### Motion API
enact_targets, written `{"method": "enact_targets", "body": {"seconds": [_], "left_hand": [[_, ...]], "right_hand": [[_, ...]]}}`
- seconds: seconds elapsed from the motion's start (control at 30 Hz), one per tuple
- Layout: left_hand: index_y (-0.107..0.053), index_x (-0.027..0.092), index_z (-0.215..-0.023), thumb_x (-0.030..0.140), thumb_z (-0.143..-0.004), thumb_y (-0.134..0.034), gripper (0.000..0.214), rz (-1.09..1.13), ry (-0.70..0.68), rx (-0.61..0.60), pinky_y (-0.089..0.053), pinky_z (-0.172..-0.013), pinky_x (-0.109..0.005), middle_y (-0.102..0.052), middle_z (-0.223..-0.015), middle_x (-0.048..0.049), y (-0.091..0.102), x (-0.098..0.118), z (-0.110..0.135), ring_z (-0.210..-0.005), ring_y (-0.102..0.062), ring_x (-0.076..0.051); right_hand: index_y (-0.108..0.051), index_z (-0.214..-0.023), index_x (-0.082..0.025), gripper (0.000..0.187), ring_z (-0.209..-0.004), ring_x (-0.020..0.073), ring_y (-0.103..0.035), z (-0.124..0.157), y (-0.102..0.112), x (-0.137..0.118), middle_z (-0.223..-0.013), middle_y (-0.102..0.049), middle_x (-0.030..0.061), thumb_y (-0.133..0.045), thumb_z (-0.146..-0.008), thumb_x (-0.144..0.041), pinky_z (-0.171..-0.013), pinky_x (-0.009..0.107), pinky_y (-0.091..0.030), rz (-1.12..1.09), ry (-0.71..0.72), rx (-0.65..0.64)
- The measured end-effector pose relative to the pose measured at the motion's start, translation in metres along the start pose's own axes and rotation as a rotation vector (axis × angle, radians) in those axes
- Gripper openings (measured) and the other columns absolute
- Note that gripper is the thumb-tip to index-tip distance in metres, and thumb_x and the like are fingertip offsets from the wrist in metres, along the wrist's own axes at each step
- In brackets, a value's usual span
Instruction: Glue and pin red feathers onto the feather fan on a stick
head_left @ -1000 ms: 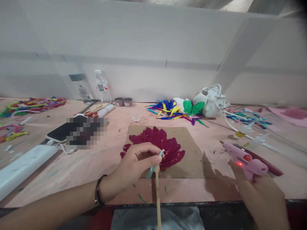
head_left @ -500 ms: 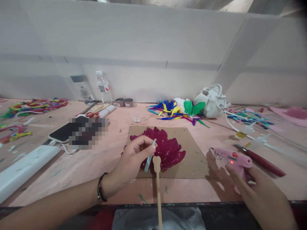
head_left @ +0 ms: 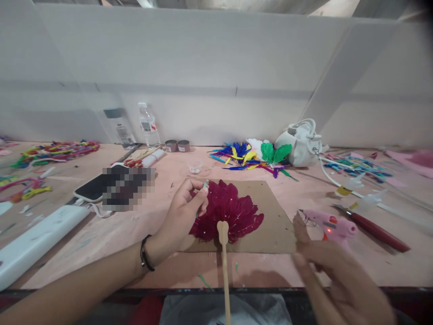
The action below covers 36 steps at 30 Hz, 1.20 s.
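My left hand point(head_left: 186, 212) is closed in a pinch on a slim pale blue tool point(head_left: 205, 184); most of it is hidden by the fingers. It hovers over the left side of a fan of dark red feathers point(head_left: 233, 210), dotted with small white specks. The fan's wooden handle point(head_left: 224, 266) points toward me, and the feathers lie over a brown cardboard sheet point(head_left: 270, 225). On the right, my right hand point(head_left: 334, 275) is blurred, fingers apart and seemingly holding nothing. Just beyond it lies a pink glue gun point(head_left: 333, 223) with its red light lit.
A red-handled knife point(head_left: 379, 230) lies right of the glue gun. Farther back are loose coloured feathers point(head_left: 240, 155), a white bag point(head_left: 297, 144), a small clear dish point(head_left: 194, 169) and two tins point(head_left: 177, 145). Phone point(head_left: 91, 184), white power strip point(head_left: 43, 239) and bottles point(head_left: 149, 126) stand left.
My right hand has come away from the glue gun, moving left and toward me. My left hand has shifted slightly left and up, and the pale blue tool is now mostly hidden.
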<state>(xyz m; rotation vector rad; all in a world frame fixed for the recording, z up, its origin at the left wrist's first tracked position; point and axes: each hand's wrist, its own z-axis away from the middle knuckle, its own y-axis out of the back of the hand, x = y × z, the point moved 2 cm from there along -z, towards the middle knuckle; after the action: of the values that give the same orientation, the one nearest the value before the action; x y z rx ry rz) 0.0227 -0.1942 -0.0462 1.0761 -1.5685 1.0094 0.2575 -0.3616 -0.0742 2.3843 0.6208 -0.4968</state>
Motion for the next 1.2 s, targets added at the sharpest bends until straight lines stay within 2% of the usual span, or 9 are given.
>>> {"method": "enact_targets", "body": {"seconds": [0.1,0.2,0.3,0.43,0.57,0.7,0.73,0.9,1.2], "left_hand": [[-0.051,0.021,-0.09,0.032,-0.09,-0.068,0.021,-0.003,-0.051,0.001,-0.034,-0.053,-0.019,-0.051,-0.06,0.0083,0.002,0.006,-0.005,-0.055,-0.045,-0.008],[-0.053,0.021,-0.091,0.032,-0.09,-0.069,0.02,-0.04,-0.088,0.006,-0.035,-0.053,-0.02,-0.052,-0.06,0.008,0.004,0.011,-0.01,-0.054,-0.045,-0.008],[-0.056,0.02,-0.091,0.033,-0.09,-0.069,0.018,-0.108,-0.106,-0.026,-0.035,-0.052,-0.02,-0.055,-0.062,0.0066,0.006,0.013,-0.019,-0.054,-0.047,-0.008],[-0.061,0.02,-0.093,0.034,-0.089,-0.069,0.017,-0.26,-0.159,-0.11,-0.04,-0.055,-0.022,-0.061,-0.067,0.0037,0.009,0.015,-0.04,-0.058,-0.054,-0.01],[-0.066,0.018,-0.087,0.028,-0.09,-0.066,0.011,-0.564,-0.314,-0.243,-0.047,-0.066,-0.024,-0.071,-0.083,-0.001,0.008,0.011,-0.072,-0.073,-0.063,-0.014],[-0.076,0.019,-0.088,0.018,-0.091,-0.061,0.015,-1.123,-0.461,-0.493,-0.049,-0.078,-0.028,-0.077,-0.091,-0.0027,0.001,-0.007,-0.109,-0.085,-0.068,-0.018],[-0.077,0.019,-0.087,0.016,-0.09,-0.062,0.015,-1.198,-0.477,-0.509,-0.049,-0.08,-0.03,-0.077,-0.092,-0.0045,0.0,-0.013,-0.117,-0.088,-0.068,-0.02],[-0.081,0.016,-0.089,0.013,-0.089,-0.062,0.02,-1.307,-0.503,-0.471,-0.05,-0.084,-0.034,-0.079,-0.099,-0.011,-0.003,-0.04,-0.144,-0.095,-0.07,-0.026],[-0.082,0.017,-0.097,0.017,-0.096,-0.059,0.023,-1.323,-0.533,-0.514,-0.05,-0.087,-0.033,-0.08,-0.102,-0.0101,0.005,-0.063,-0.145,-0.096,-0.071,-0.023]], "right_hand": [[-0.068,-0.102,-0.028,0.016,-0.088,0.0201,-0.074,-0.014,-0.03,-0.033,-0.097,-0.078,0.0024,-0.054,-0.102,-0.02,-0.078,0.029,-0.059,-0.142,0.208,-0.192],[-0.068,-0.125,-0.02,0.027,-0.115,0.0214,-0.072,-0.013,-0.055,-0.047,-0.124,-0.077,0.0073,-0.053,-0.102,-0.019,-0.102,0.031,-0.057,-0.164,0.321,-0.312],[-0.069,-0.127,-0.016,0.031,-0.122,0.0235,-0.07,-0.005,-0.077,-0.046,-0.132,-0.074,0.0099,-0.053,-0.101,-0.015,-0.106,0.035,-0.056,-0.169,0.291,-0.437],[-0.073,-0.118,-0.02,0.028,-0.109,0.0251,-0.075,0.002,-0.095,-0.039,-0.121,-0.078,0.0082,-0.052,-0.101,-0.015,-0.096,0.039,-0.061,-0.209,0.15,-0.525],[-0.072,-0.117,-0.024,0.026,-0.105,0.0252,-0.074,0.003,-0.098,-0.037,-0.116,-0.079,0.0051,-0.054,-0.1,-0.015,-0.093,0.041,-0.06,-0.258,0.064,-0.551],[-0.073,-0.114,-0.025,0.025,-0.107,0.0244,-0.074,0.003,-0.098,-0.036,-0.116,-0.079,0.0036,-0.055,-0.1,-0.015,-0.094,0.04,-0.059,-0.273,0.031,-0.565],[-0.073,-0.114,-0.025,0.026,-0.109,0.0242,-0.074,0.003,-0.099,-0.036,-0.118,-0.079,0.004,-0.054,-0.1,-0.015,-0.095,0.039,-0.059,-0.276,0.036,-0.565],[-0.074,-0.115,-0.021,0.028,-0.109,0.0232,-0.075,0.003,-0.101,-0.035,-0.118,-0.079,0.0064,-0.053,-0.098,-0.013,-0.099,0.037,-0.058,-0.29,0.089,-0.517],[-0.074,-0.112,-0.021,0.028,-0.108,0.0227,-0.076,0.001,-0.099,-0.037,-0.115,-0.08,0.0066,-0.052,-0.098,-0.012,-0.1,0.037,-0.059,-0.288,0.093,-0.493]]}}
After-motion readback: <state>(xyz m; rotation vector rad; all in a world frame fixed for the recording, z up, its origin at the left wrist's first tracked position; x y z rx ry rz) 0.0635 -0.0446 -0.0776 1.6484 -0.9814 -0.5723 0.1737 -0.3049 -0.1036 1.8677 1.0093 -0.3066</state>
